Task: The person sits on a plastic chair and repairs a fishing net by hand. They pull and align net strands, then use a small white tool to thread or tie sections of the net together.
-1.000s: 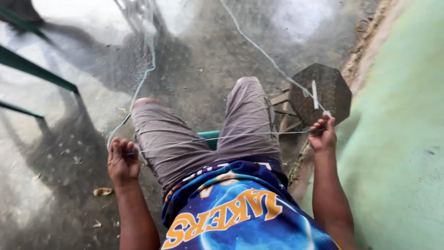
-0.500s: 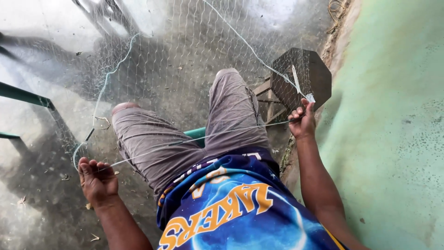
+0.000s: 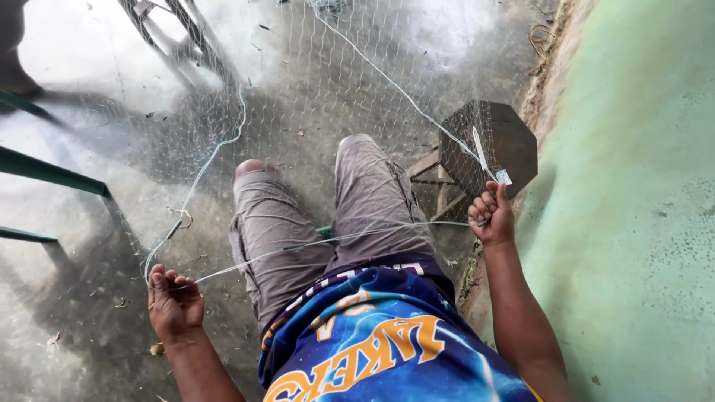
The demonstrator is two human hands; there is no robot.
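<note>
A thin net (image 3: 313, 97) was spread over the knees (image 3: 357, 149) and the floor beyond them. Its edge cord (image 3: 298, 249) was stretched across the lap. The left hand (image 3: 173, 301) was closed on the cord left of the knees. The right hand (image 3: 491, 216) was closed on it right of the knees, holding what seemed a white needle (image 3: 480, 152). A stool (image 3: 495, 141) was seen just behind this hand.
</note>
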